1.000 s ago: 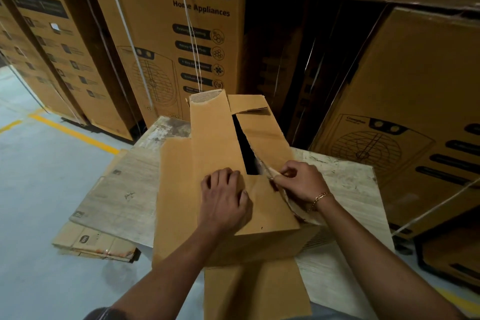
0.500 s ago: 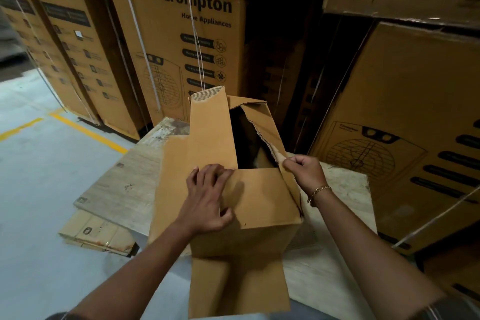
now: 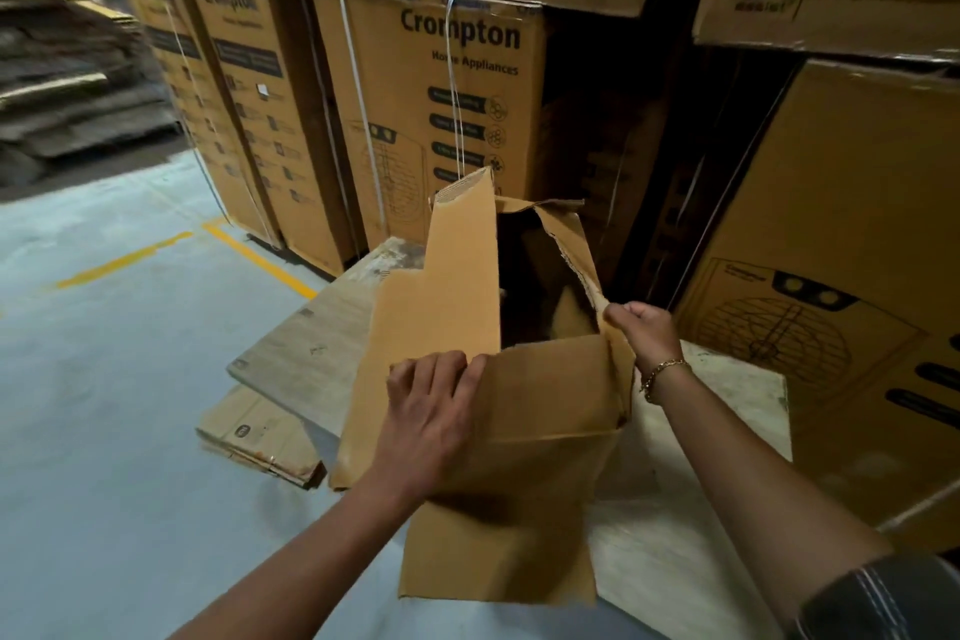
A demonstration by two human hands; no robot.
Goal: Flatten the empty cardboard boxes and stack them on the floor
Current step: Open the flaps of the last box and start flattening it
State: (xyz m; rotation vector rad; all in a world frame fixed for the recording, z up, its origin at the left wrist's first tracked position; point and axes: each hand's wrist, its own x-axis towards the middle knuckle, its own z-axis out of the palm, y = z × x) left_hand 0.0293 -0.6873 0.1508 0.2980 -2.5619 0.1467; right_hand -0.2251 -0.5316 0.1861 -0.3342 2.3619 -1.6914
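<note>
From the head camera, an open plain cardboard box (image 3: 545, 405) stands on a pale wooden board (image 3: 311, 353) that lies on the floor (image 3: 104, 405), near the board's middle, with one long flap upright at its left and a torn flap at its far right. The left hand (image 3: 431, 421) grips the box's near top edge, fingers curled over it, while the right hand (image 3: 644, 333), a bracelet (image 3: 662, 372) on its wrist, is pinched closed on the torn flap's edge. Printed Crompton cartons (image 3: 441, 120) are stacked behind, and flattened cardboard (image 3: 254, 437) pokes out under the board's left corner.

grey floor (image 3: 104, 431), pale board (image 3: 311, 353) over flattened cardboard (image 3: 249, 437); open box (image 3: 545, 431) on board
</note>
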